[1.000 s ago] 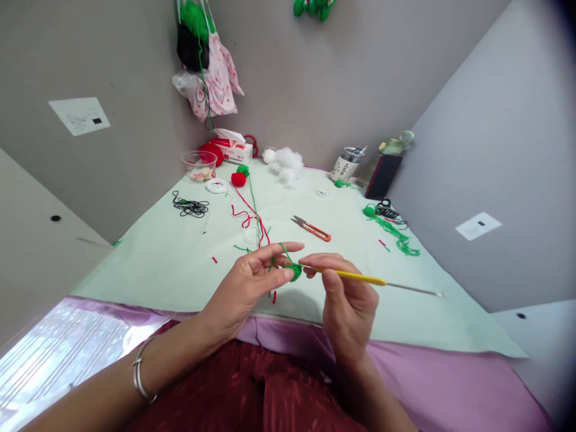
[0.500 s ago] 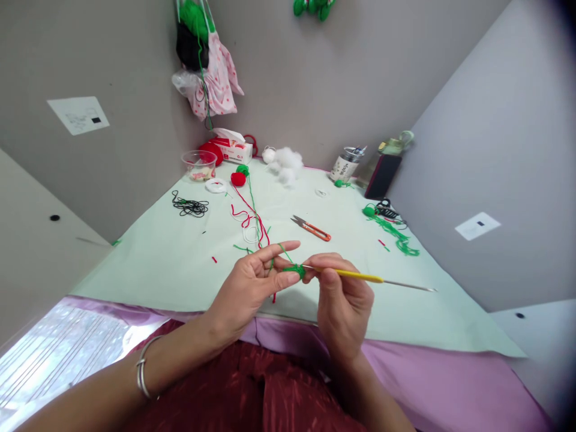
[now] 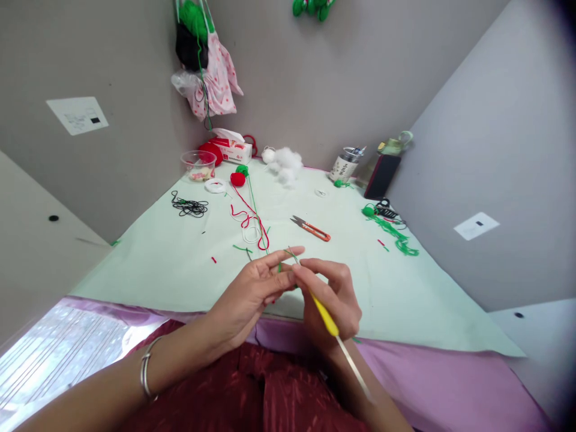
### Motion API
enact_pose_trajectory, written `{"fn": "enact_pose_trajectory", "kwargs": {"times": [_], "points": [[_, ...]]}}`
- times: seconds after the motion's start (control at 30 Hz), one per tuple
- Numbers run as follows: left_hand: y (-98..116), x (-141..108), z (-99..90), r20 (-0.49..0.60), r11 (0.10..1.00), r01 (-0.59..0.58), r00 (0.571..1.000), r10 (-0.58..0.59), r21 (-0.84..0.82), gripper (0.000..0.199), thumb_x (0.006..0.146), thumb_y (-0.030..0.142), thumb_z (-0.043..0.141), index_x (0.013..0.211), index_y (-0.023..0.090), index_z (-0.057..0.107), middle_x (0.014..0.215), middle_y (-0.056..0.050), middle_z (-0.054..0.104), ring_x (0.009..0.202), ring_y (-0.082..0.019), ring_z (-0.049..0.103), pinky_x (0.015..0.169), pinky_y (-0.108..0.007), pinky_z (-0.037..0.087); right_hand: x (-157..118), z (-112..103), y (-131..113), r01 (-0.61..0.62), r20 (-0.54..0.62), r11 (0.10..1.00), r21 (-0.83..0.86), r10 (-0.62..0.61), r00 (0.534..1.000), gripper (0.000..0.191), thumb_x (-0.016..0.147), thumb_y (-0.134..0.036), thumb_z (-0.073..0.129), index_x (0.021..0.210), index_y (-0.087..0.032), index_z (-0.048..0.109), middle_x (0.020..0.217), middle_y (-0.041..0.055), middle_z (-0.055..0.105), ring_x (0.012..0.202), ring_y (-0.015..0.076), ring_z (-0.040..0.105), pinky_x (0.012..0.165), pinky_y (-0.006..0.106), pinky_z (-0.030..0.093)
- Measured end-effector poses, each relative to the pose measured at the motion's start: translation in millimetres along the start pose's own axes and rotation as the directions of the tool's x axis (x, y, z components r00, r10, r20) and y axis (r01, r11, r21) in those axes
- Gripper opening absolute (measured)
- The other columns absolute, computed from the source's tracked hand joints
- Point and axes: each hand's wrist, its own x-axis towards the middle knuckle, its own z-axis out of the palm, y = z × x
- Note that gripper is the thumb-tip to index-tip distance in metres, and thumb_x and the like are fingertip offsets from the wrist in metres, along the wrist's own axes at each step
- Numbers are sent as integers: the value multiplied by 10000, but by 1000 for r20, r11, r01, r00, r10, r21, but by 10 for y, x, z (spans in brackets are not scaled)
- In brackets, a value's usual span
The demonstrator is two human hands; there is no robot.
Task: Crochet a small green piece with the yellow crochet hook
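Observation:
My left hand (image 3: 252,291) pinches a small green crochet piece, mostly hidden between the fingertips. Green yarn (image 3: 291,254) runs up to my raised left index finger. My right hand (image 3: 333,300) grips a crochet hook by its yellow handle (image 3: 324,313); the hook's tip points up and left beside the yarn at the left index finger, and its metal rear end slants down over my right forearm. Both hands touch at the fingertips, above the front part of the pale green table cover (image 3: 171,270).
Orange thread snips (image 3: 311,228) lie just beyond the hands. Red yarn (image 3: 238,179), black cord (image 3: 189,206), white stuffing (image 3: 287,164) and a tissue box (image 3: 234,149) sit further back. At right are green strands (image 3: 396,234), black scissors (image 3: 386,209) and a phone (image 3: 382,176).
The hook has swung from nearly level to steeply slanted, its rear end now toward me. My right hand has turned and shifted slightly left, covering more of the green piece.

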Motion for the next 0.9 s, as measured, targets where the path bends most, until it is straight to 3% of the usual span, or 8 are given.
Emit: {"fn": "enact_pose_trajectory", "kwargs": {"times": [0.1, 0.2, 0.3, 0.4, 0.6, 0.73, 0.8, 0.9], "points": [[48, 35, -35, 35, 996, 50, 998, -48, -68, 367, 820, 310, 897, 1173, 231, 838, 712, 67, 561, 541, -45, 323, 854, -274, 480, 84, -53, 12, -223, -11, 955, 198, 229, 973, 259, 1000, -131, 642, 1123, -292, 803, 933, 39, 773, 822, 183, 711, 714, 343, 598], [69, 38, -42, -14, 999, -50, 999, 50, 2, 332, 819, 276, 888, 1148, 257, 847, 823, 27, 637, 678, -85, 512, 867, -266, 475, 189, -104, 5, -434, 18, 787, 438, 475, 880, 199, 1038, -226, 609, 997, -252, 801, 860, 23, 754, 674, 141, 649, 630, 301, 557], [44, 12, -32, -2, 979, -148, 989, 150, 143, 357, 833, 292, 877, 1187, 294, 833, 895, -4, 692, 848, -158, 602, 760, -259, 443, 208, -106, -9, -502, 130, 731, 462, 504, 854, 164, 1019, -272, 654, 975, -244, 809, 885, 33, 770, 726, 152, 674, 648, 297, 562], [23, -10, -34, 28, 946, -226, 974, 226, 232, 303, 890, 306, 825, 1192, 306, 832, 944, -14, 721, 907, -180, 609, 812, -283, 446, 179, -96, -14, -529, 147, 735, 425, 521, 841, 160, 1023, -267, 656, 997, -249, 813, 911, 30, 786, 762, 147, 681, 685, 290, 563], [32, 0, -58, 14, 930, -260, 964, 266, 259, 261, 885, 263, 815, 1139, 312, 843, 941, 1, 685, 927, -163, 567, 842, -270, 439, 203, -115, -11, -563, 193, 606, 562, 566, 802, 196, 1059, -299, 605, 993, -252, 783, 928, 16, 782, 735, 123, 686, 705, 278, 581], [23, -7, -77, 1, 901, -273, 957, 289, 337, 286, 897, 243, 790, 1168, 321, 830, 921, 11, 649, 848, -143, 520, 771, -263, 417, 214, -150, -77, -543, 185, 668, 508, 531, 827, 222, 1081, -262, 553, 1020, -256, 766, 943, 11, 780, 740, 125, 711, 710, 286, 602], [26, -18, -76, -12, 875, -284, 950, 313, 393, 293, 901, 238, 783, 1182, 310, 825, 880, 19, 617, 796, -132, 497, 750, -261, 413, 199, -175, -120, -486, 156, 773, 407, 465, 871, 230, 1078, -204, 538, 1062, -257, 762, 963, 15, 782, 751, 129, 722, 716, 290, 610], [35, -33, -53, -40, 837, -305, 932, 361, 455, 295, 886, 221, 794, 1170, 294, 827, 857, 32, 585, 724, -110, 469, 731, -254, 419, 150, -184, -147, -286, 140, 932, 225, 259, 956, 279, 1053, -112, 526, 1168, -256, 736, 998, 37, 790, 856, 159, 750, 764, 311, 623]]}}
